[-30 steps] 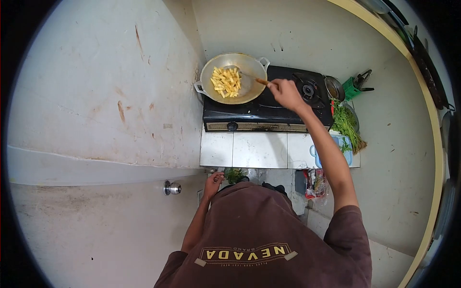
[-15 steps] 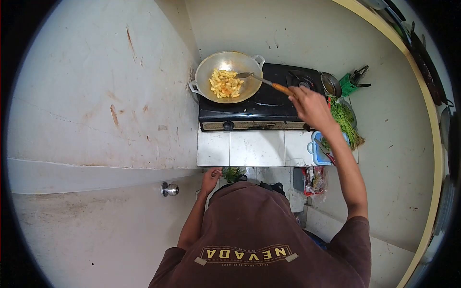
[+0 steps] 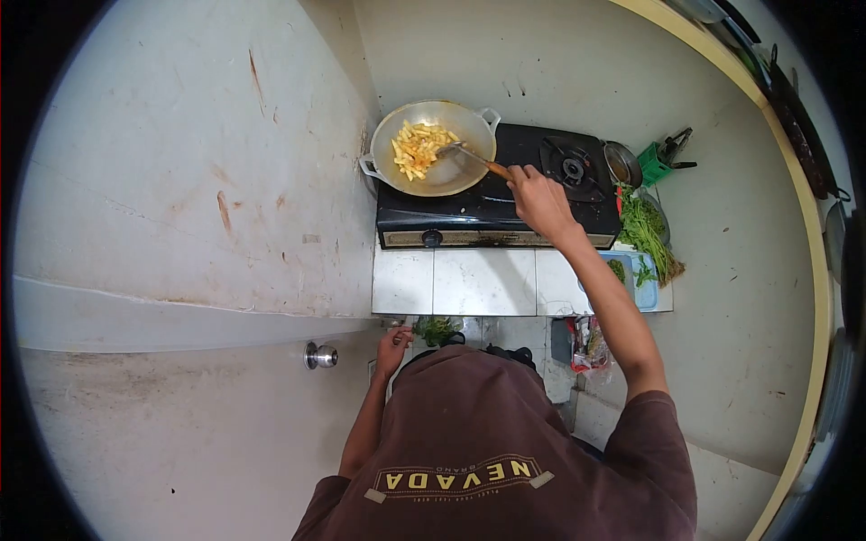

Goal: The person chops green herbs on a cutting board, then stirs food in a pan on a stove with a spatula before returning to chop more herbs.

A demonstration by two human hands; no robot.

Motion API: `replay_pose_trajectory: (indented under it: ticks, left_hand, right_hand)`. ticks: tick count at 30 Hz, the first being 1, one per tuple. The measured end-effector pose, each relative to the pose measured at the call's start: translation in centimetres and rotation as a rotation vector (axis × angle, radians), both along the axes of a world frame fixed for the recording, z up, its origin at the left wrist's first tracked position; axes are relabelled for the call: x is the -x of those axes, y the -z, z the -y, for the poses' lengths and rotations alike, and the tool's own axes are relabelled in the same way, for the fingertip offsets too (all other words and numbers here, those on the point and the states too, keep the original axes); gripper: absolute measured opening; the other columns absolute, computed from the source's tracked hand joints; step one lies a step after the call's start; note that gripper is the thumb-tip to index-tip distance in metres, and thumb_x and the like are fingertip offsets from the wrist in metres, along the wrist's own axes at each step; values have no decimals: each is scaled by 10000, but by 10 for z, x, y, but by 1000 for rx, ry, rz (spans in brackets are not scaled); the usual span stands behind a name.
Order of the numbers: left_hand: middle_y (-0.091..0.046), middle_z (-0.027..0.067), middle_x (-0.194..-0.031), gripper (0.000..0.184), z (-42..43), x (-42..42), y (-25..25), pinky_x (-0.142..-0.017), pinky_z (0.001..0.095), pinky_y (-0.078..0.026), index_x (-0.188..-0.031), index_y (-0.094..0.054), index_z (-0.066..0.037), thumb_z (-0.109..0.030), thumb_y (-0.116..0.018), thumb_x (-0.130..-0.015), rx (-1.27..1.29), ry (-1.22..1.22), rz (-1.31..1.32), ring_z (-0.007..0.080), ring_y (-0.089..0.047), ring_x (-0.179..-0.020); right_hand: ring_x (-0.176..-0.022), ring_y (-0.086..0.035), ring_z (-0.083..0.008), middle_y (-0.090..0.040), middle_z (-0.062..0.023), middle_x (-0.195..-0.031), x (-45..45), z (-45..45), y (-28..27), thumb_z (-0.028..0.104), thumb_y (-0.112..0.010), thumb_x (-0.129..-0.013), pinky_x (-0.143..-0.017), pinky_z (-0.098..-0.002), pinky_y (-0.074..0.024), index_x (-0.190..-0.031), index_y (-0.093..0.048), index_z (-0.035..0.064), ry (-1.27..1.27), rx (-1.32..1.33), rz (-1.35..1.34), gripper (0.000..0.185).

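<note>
My right hand (image 3: 539, 200) is closed around the wooden handle of a spatula (image 3: 497, 169). Its metal blade reaches into a wok (image 3: 462, 180) and touches pale yellow food pieces (image 3: 418, 149), some tinged orange. The two-handled wok sits on the left side of a black gas stove (image 3: 514, 213). My left hand (image 3: 394, 346) hangs low by the counter's front edge, its fingers loosely bent and somewhat apart, with nothing visible in them. Below the counter, green leaves (image 3: 437, 329) lie close to that hand.
The stove's right burner (image 3: 574, 169) is uncovered. Right of it are a small pan (image 3: 621, 164), a green utensil basket (image 3: 651, 164), leafy greens (image 3: 644, 225) and a blue tray (image 3: 646, 294). A door knob (image 3: 321, 355) juts out at left, and a plastic-wrapped package (image 3: 590, 344) lies below the counter.
My right hand has moved left and slightly down with the spatula, whose blade now meets the food. The food pieces have shifted up and left. My left hand has dropped slightly.
</note>
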State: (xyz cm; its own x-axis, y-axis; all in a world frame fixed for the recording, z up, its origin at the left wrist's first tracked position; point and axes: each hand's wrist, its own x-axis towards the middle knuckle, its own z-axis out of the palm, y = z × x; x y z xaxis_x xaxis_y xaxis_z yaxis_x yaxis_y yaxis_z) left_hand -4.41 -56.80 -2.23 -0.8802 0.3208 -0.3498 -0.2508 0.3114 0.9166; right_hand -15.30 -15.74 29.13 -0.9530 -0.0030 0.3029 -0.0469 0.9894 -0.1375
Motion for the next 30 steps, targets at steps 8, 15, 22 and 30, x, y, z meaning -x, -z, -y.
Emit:
replay_pose_trajectory:
  ticks: [8, 15, 22, 30]
  left_hand:
    - [-736, 83, -921, 237, 1, 3, 0, -727, 297, -540, -1184, -689, -41, -154, -614, -990, -15, 9, -30, 139, -660, -800]
    - [-740, 87, -927, 239, -5, 1, -8, -738, 303, -539, -1193, -689, -55, -142, -608, -986, 13, -19, -55, 148, -665, -804]
    - [-739, 89, -932, 246, -1, -7, -11, -753, 310, -537, -1196, -685, -46, -111, -607, -973, -5, -43, -54, 156, -665, -813]
    - [-733, 84, -933, 237, -5, -3, -5, -765, 303, -542, -1188, -689, -42, -135, -610, -984, -17, 8, 17, 154, -684, -868]
  right_hand:
    - [-857, -678, -469, -679, -303, -843, 57, -68, -70, 215, -636, -916, -810, -520, -544, -953, -724, -51, 115, 232, 44, 282]
    - [-614, -686, -325, -724, -225, -796, 167, -125, -21, 289, -685, -870, -622, -413, -523, -987, -753, -52, 69, 170, 138, 367]
    - [-515, -426, -89, -514, 39, -610, 151, -90, 11, 311, -687, -899, -479, -316, -333, -925, -763, -16, 6, 620, 343, 337]
    - [-675, -622, -377, -644, -199, -741, 28, -41, -41, 174, -639, -943, -640, -466, -477, -1068, -704, -18, -269, 206, 67, 238]
